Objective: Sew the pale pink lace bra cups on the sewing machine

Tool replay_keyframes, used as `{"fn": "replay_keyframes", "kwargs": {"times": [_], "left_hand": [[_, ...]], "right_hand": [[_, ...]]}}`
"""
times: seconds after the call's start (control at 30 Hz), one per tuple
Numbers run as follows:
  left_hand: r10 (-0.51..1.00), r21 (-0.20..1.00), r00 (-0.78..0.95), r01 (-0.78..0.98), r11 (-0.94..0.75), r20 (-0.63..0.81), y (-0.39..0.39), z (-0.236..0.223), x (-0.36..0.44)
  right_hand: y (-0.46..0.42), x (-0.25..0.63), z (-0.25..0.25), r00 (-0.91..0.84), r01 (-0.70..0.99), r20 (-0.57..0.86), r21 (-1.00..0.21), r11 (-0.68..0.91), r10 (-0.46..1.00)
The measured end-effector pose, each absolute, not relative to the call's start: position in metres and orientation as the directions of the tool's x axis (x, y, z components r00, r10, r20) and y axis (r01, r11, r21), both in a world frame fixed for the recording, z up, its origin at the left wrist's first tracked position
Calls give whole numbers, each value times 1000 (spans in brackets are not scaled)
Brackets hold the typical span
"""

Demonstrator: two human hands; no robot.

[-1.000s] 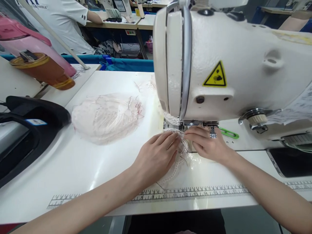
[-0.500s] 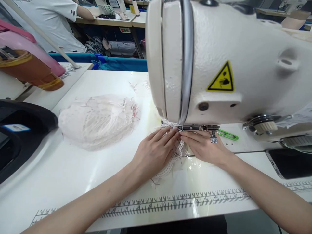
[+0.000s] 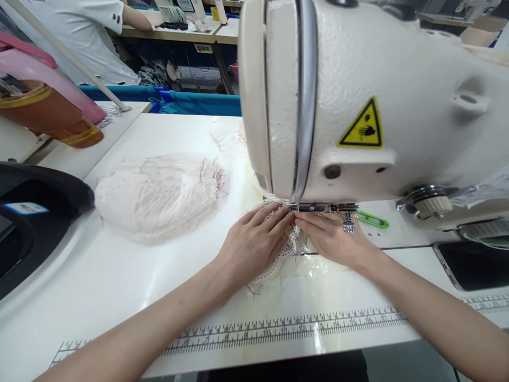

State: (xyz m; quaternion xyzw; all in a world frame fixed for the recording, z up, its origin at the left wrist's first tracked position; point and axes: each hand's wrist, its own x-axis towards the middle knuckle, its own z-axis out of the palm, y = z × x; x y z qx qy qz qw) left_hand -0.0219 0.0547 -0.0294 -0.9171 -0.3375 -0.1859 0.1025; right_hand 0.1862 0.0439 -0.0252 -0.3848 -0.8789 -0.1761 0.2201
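Observation:
A white lace piece (image 3: 274, 269) with scalloped edging and loose dark threads runs under the sewing machine's presser foot. My left hand (image 3: 256, 236) lies over the lace, fingers together and bent down onto it close to the needle area; its thumb is hidden. My right hand (image 3: 334, 236) grips the lace's right edge with its fingertips, just under the metal attachment (image 3: 318, 207). The two hands' fingertips nearly meet in front of the foot. The sewing machine head (image 3: 358, 79) hides the needle and the lace directly behind it.
Left of my hands lies a pile of pale lace pieces (image 3: 159, 199) with red threads. A black curved object (image 3: 43, 228), a brown cup (image 3: 51, 114) and a pink bottle (image 3: 59, 79) stand farther left. Green snips (image 3: 373, 219) and a phone (image 3: 473, 265) lie right. Another person (image 3: 83, 37) sits beyond.
The lace has slid forward under the foot: its near end has moved away from me, and more of it shows behind the machine. Both hands have barely moved.

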Motion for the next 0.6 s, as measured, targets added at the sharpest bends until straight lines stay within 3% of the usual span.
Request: {"fn": "replay_keyframes", "kwargs": {"times": [0.23,0.6], "left_hand": [[589,-71,705,663,-745,396,55,-31,-22],[570,-85,707,655,-751,419,52,-25,-20]], "right_hand": [[42,187,-30,-593,783,514,186,594,620],[47,191,-32,-623,743,572,221,631,533]]}}
